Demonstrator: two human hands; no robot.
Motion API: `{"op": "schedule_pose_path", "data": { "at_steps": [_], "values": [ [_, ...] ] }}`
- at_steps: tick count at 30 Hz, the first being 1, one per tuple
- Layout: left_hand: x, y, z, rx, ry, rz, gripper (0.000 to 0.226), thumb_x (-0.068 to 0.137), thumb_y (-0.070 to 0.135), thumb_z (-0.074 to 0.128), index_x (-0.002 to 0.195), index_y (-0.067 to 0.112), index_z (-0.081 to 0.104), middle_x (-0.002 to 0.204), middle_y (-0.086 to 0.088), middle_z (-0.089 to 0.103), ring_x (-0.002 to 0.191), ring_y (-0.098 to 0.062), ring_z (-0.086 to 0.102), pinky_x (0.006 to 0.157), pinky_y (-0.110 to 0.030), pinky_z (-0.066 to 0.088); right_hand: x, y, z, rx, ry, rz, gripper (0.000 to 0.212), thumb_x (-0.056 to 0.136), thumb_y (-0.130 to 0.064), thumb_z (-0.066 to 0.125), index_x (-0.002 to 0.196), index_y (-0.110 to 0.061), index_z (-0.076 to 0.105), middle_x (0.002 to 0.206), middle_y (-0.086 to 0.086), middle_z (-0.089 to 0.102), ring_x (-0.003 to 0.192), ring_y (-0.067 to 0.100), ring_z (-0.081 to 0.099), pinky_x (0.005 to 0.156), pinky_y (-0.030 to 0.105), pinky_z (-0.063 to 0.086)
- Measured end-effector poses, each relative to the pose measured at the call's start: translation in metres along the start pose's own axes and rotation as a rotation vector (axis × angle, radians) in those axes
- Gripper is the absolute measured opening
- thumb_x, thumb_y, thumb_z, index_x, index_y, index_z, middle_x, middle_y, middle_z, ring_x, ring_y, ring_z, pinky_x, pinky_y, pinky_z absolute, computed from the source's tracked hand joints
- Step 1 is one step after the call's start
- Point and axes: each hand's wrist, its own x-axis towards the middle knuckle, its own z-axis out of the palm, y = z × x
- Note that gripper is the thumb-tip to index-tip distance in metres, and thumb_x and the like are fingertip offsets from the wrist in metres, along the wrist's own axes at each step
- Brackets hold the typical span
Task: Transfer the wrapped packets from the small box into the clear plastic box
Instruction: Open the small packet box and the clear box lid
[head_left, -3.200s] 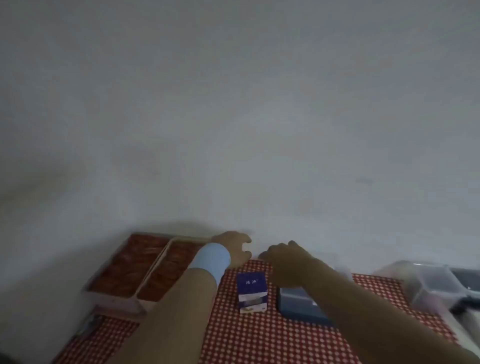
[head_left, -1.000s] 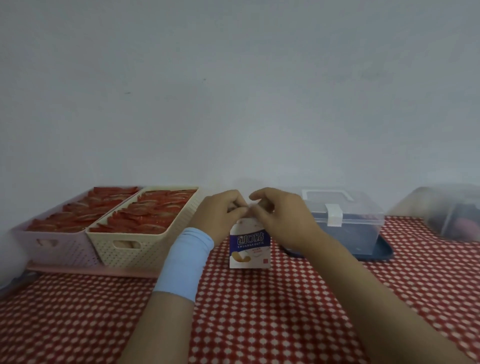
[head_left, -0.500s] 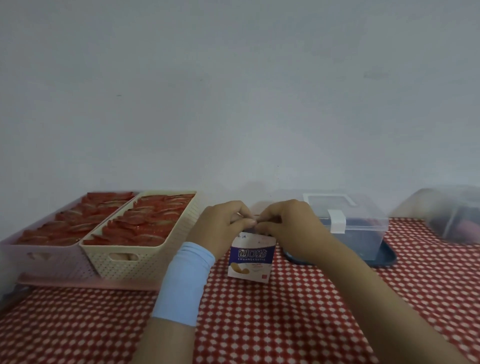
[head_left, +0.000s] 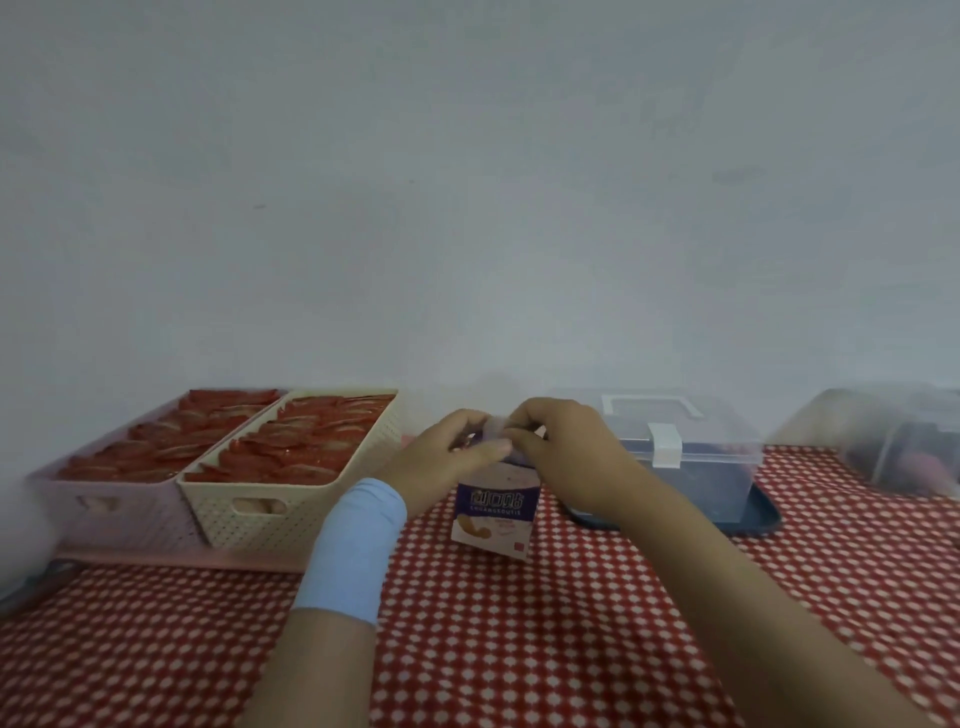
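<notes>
I log the small purple-and-white cardboard box (head_left: 492, 514) standing slightly tilted on the red-and-white checked worktop (head_left: 519, 649). It is between the cream perforated basket (head_left: 291, 512) of red packets and the clear plastic box with a white latch (head_left: 717, 441), which sits lid-closed on a dark tray (head_left: 758, 519). My left hand (head_left: 441, 467) and right hand (head_left: 571, 457) both pinch the small box's top flaps, fingertips nearly meeting.

The small purple-and-white carton (head_left: 493, 514) sits slightly tilted on the red checked cloth (head_left: 519, 649), just left of the clear plastic box (head_left: 696, 467), latched shut on a dark tray (head_left: 763, 519)
</notes>
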Motion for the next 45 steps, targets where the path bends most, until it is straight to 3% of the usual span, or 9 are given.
{"op": "schedule_pose_path", "data": {
  "at_steps": [4,9,14,18,22,29,34,37,45],
  "values": [
    [0.004,-0.005,0.009,0.195,0.044,-0.032,0.049,0.085,0.047,0.070,0.128,0.031,0.053,0.119,0.010,0.062,0.105,-0.009,0.058,0.079,-0.021,0.046,-0.001,0.002,0.004,-0.054,0.043,0.009,0.017,0.101,-0.032,0.055,0.097,-0.024,0.069,0.091,-0.008,0.069,0.083,0.010,0.064,0.076,0.038,0.058],
    [0.006,-0.009,0.000,0.210,-0.008,-0.037,0.070,0.074,0.039,0.084,0.135,0.027,0.051,0.118,0.012,0.065,0.104,-0.003,0.062,0.087,-0.023,0.051,0.004,0.005,-0.001,0.095,0.126,0.056,0.017,0.098,-0.031,0.060,0.084,-0.028,0.069,0.079,-0.013,0.074,0.078,0.005,0.067,0.077,0.035,0.058],
    [0.007,-0.010,0.000,0.022,-0.018,-0.036,0.055,0.071,0.053,0.080,0.117,0.034,0.055,0.115,0.013,0.068,0.106,-0.005,0.065,0.092,-0.029,0.053,0.007,0.005,-0.008,0.190,0.249,0.085,0.018,0.099,-0.028,0.059,0.085,-0.024,0.069,0.074,-0.014,0.074,0.067,-0.004,0.064,0.057,0.014,0.044],
    [0.011,-0.001,0.004,0.115,0.164,-0.036,0.032,0.095,0.051,0.055,0.102,0.021,0.066,0.102,0.004,0.072,0.097,-0.013,0.066,0.092,-0.036,0.051,0.007,0.005,-0.009,0.368,0.327,0.110,0.014,0.098,-0.032,0.061,0.107,-0.022,0.067,0.088,-0.007,0.073,0.066,0.010,0.069,0.052,0.017,0.049],
    [0.015,-0.002,0.005,0.140,0.345,-0.092,0.039,0.100,0.043,0.048,0.094,0.007,0.063,0.094,-0.012,0.068,0.088,-0.027,0.063,0.073,-0.033,0.043,0.004,0.005,-0.003,0.544,0.262,0.064,0.044,0.095,-0.022,0.066,0.132,-0.030,0.045,0.122,-0.012,0.055,0.080,0.008,0.071,0.066,0.030,0.062],
    [0.014,-0.009,0.004,0.183,0.498,-0.054,0.034,0.081,0.019,0.078,0.100,0.028,0.051,0.104,0.006,0.054,0.087,-0.010,0.057,0.074,-0.020,0.044,0.003,0.015,0.010,0.119,0.128,-0.103,0.030,0.092,-0.011,0.066,0.114,-0.031,0.059,0.128,-0.015,0.045,0.103,-0.001,0.059,0.088,0.022,0.054],
    [0.003,0.011,-0.001,0.281,0.223,0.050,0.027,0.096,0.017,0.055,0.118,0.031,0.062,0.118,0.019,0.054,0.110,-0.002,0.051,0.081,-0.006,0.036,-0.001,0.013,0.012,0.039,-0.049,-0.064,0.043,0.099,-0.029,0.057,0.141,-0.023,0.052,0.141,-0.006,0.052,0.121,0.009,0.056,0.095,0.024,0.047],
    [0.001,0.014,0.002,0.141,0.030,-0.033,0.033,0.096,0.023,0.050,0.126,0.034,0.058,0.128,0.014,0.061,0.117,-0.007,0.058,0.102,-0.031,0.046,-0.004,0.011,0.012,0.050,-0.092,-0.051,0.035,0.099,-0.032,0.053,0.132,-0.022,0.060,0.122,-0.005,0.065,0.105,0.006,0.061,0.083,0.020,0.051],
    [-0.003,0.007,-0.009,0.179,-0.021,-0.025,0.050,0.076,0.055,0.061,0.122,0.039,0.066,0.122,0.015,0.067,0.113,-0.002,0.060,0.102,-0.029,0.046,-0.004,0.013,0.007,0.021,-0.097,-0.040,0.046,0.090,-0.044,0.065,0.131,-0.029,0.052,0.130,-0.008,0.060,0.116,0.010,0.058,0.092,0.029,0.055]
  ]
}}
